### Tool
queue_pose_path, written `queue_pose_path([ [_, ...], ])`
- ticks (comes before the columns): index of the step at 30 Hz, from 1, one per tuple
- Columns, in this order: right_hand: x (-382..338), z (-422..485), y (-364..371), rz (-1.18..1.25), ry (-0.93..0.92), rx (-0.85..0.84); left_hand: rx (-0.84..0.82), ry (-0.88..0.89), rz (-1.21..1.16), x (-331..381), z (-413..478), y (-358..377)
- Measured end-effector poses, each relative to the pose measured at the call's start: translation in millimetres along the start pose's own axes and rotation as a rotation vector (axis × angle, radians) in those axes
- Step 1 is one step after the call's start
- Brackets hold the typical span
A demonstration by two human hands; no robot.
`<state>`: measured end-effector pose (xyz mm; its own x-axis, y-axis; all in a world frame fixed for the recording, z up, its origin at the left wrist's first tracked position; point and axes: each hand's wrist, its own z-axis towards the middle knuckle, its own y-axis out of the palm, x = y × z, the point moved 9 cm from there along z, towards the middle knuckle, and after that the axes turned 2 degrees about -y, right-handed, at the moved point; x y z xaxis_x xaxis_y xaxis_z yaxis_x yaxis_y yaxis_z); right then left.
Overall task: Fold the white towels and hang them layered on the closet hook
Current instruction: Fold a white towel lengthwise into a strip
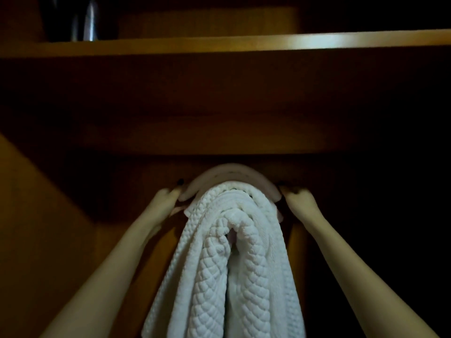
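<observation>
Left grip (pixel 168 197) and right grip (pixel 299 200) each hold one end of the smooth white band (pixel 231 170), fingers curled round it. The band arches over the top of the quilted white towel (pixel 219 276), which hangs folded between the forearms, below the wooden closet shelf (pixel 219 46)
</observation>
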<state>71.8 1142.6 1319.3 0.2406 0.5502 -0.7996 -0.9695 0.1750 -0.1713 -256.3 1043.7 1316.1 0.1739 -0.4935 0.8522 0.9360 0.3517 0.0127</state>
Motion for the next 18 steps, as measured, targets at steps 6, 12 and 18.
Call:
queue_pose_path([
  [6,-59.1,-7.0,18.0,-0.172,-0.316,-0.076,0.229,0.173,0.829,46.8,1.2,-7.4],
  [12,-57.1,-3.7,35.5,-0.155,-0.238,-0.115,0.050,0.133,0.358,30.7,9.5,39.8],
  [18,-59.5,1.8,41.2,-0.178,-0.288,-0.130,0.125,0.151,0.299,34.3,32.6,41.4],
])
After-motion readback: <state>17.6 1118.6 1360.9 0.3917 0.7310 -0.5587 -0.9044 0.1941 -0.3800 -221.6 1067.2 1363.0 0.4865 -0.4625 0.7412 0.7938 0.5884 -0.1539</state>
